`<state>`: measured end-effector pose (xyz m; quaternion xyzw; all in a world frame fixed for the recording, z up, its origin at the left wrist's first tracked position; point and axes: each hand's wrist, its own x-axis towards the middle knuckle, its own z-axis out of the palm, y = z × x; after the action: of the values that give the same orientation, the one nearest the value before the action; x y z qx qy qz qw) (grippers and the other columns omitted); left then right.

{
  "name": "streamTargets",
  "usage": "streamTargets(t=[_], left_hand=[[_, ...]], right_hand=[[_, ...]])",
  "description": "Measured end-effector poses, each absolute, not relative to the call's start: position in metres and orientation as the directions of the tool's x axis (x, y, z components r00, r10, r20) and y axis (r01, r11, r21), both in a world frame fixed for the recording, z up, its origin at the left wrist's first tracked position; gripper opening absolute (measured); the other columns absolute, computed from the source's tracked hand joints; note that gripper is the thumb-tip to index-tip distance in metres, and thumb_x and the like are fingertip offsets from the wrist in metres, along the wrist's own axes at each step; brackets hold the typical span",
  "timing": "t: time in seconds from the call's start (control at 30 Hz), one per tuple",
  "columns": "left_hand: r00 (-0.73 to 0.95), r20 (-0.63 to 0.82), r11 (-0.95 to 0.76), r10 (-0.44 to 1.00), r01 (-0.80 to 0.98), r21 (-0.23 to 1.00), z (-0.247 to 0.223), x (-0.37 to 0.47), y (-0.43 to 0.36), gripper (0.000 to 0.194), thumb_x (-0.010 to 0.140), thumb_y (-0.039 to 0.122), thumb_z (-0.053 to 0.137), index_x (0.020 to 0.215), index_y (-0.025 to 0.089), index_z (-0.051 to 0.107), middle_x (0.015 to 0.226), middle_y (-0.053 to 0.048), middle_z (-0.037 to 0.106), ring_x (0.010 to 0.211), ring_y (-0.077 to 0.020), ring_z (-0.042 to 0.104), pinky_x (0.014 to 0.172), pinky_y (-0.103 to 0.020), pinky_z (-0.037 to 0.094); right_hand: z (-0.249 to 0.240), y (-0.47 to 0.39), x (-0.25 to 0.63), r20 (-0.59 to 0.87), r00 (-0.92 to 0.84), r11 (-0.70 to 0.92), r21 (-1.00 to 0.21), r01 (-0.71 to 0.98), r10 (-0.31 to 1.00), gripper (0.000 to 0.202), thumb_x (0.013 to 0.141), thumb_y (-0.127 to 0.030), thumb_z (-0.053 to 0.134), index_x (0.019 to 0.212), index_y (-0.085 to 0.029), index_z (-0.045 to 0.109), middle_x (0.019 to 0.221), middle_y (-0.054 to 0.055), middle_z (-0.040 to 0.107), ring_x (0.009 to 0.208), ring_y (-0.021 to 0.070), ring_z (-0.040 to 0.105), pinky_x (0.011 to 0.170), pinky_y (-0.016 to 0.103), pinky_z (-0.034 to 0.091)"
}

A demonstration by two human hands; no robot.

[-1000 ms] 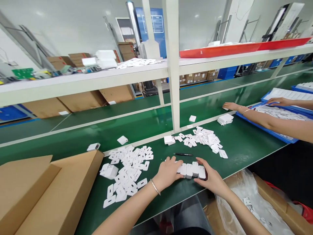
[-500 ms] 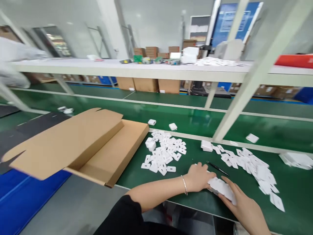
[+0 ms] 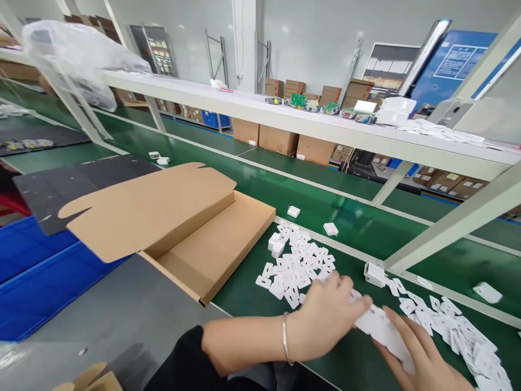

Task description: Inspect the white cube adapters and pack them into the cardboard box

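Note:
A row of white plastic pieces (image 3: pixel 385 331), pressed side by side, spans the gap between my hands. My left hand (image 3: pixel 328 312), with a bangle at the wrist, is closed round the row's left end. Fingers and thumb of my right hand (image 3: pixel 425 353) grip its right end. Just beyond my left hand lies a loose pile of small white plates with slots (image 3: pixel 299 263). Several white charger housings (image 3: pixel 278 245) stand at that pile's left edge. To the right of the row, more flat white pieces (image 3: pixel 456 328) are spread over the green bench (image 3: pixel 354 358).
An open cardboard box (image 3: pixel 195 244) sits at the left, its lid folded back. White adapter housings (image 3: pixel 374 274) stand near the slanted post (image 3: pixel 443 222). A raised white shelf (image 3: pixel 277 114) runs across the back. Blue bins (image 3: pixel 52 271) are at lower left.
My view has turned left, so the box and piles appear further right. My hands and the row of white pieces now appear closer, with my left hand beside the pile of slotted plates.

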<state>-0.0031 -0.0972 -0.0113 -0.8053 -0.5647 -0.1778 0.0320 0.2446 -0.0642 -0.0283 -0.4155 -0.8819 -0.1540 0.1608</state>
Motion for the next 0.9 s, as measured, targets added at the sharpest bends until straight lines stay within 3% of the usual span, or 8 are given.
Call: streamTargets(t=[0.07,0.13,0.23,0.33,0.43,0.63,0.8,0.9], left_hand=[[0.140,0.306,-0.198,0.942,0.966,0.169,0.011,-0.045,-0.108,0.046,0.102,0.029,0.057,0.146,0.036,0.047,0.125,-0.014,0.059,0.117,-0.0351,0.054,0.072,-0.038,0.054],[-0.064,0.276,0.013,0.959,0.983,0.183,0.024,-0.090,-0.125,0.053,0.100,0.032,0.061,0.149,0.042,0.045,0.136,-0.012,0.056,0.125,-0.0380,0.050,0.075,-0.039,0.055],[-0.403,0.223,0.372,0.888,0.913,0.168,0.028,-0.156,-0.158,0.050,0.099,0.037,0.062,0.147,0.045,0.048,0.140,-0.009,0.055,0.131,-0.0378,0.048,0.071,-0.035,0.056],[-0.592,0.236,0.588,0.771,0.804,0.093,0.015,-0.212,-0.190,0.043,0.104,0.041,0.052,0.147,0.040,0.051,0.133,-0.010,0.058,0.121,-0.0333,0.055,0.066,-0.032,0.055],[-0.651,0.180,0.656,0.738,0.754,0.037,-0.010,-0.256,-0.203,0.042,0.104,0.039,0.050,0.146,0.034,0.053,0.124,-0.011,0.061,0.111,-0.0293,0.060,0.067,-0.030,0.054],[-0.661,-0.060,0.664,0.748,0.747,0.035,-0.065,-0.298,-0.186,0.043,0.103,0.035,0.054,0.146,0.028,0.054,0.126,-0.014,0.062,0.108,-0.0295,0.066,0.077,-0.034,0.057],[-0.615,-0.098,0.621,0.782,0.782,0.050,-0.077,-0.299,-0.185,0.059,0.101,0.047,0.056,0.156,0.028,0.044,0.133,-0.018,0.063,0.118,-0.0351,0.064,0.085,-0.041,0.058],[-0.640,-0.043,0.639,0.767,0.768,-0.036,-0.073,-0.294,-0.185,0.076,0.096,0.052,0.064,0.161,0.023,0.038,0.148,-0.027,0.053,0.136,-0.0472,0.051,0.095,-0.060,0.053]], right_hand=[[-0.003,-0.054,0.185,0.475,-0.591,0.582,0.187,0.792,0.652,0.048,0.101,-0.048,0.048,0.146,-0.034,0.060,0.124,0.011,0.073,0.045,0.0147,0.057,0.038,0.030,0.036],[0.018,-0.042,0.116,0.436,-0.663,0.662,0.182,0.727,0.609,0.043,0.103,-0.044,0.050,0.143,-0.034,0.062,0.128,0.012,0.069,0.055,0.0153,0.062,0.045,0.028,0.040],[0.034,-0.027,0.008,0.349,-0.806,0.837,0.093,0.538,0.479,0.046,0.099,-0.041,0.060,0.145,-0.036,0.059,0.134,0.012,0.063,0.075,0.0214,0.070,0.059,0.028,0.048],[0.027,-0.022,-0.086,0.267,-0.914,0.952,-0.044,0.304,0.304,0.047,0.101,-0.040,0.060,0.147,-0.036,0.054,0.136,0.011,0.055,0.089,0.0233,0.070,0.071,0.031,0.052],[0.001,-0.022,-0.153,0.140,-0.967,0.958,-0.225,0.178,0.213,0.046,0.101,-0.038,0.061,0.145,-0.035,0.053,0.135,0.011,0.051,0.101,0.0247,0.069,0.080,0.032,0.052],[-0.062,-0.005,-0.207,0.000,-0.983,0.924,-0.341,0.172,0.183,0.056,0.083,-0.039,0.083,0.135,-0.029,0.064,0.122,0.009,0.060,0.094,0.0245,0.071,0.079,0.031,0.050],[-0.084,0.017,-0.203,0.007,-0.967,0.877,-0.423,0.227,0.254,0.095,0.082,-0.040,0.082,0.162,-0.025,0.033,0.141,0.018,0.054,0.111,0.0310,0.068,0.085,0.036,0.052],[-0.084,0.020,-0.194,0.063,-0.958,0.864,-0.450,0.225,0.281,0.093,0.079,-0.028,0.082,0.160,-0.027,0.035,0.145,0.015,0.054,0.118,0.0309,0.065,0.089,0.036,0.052]])
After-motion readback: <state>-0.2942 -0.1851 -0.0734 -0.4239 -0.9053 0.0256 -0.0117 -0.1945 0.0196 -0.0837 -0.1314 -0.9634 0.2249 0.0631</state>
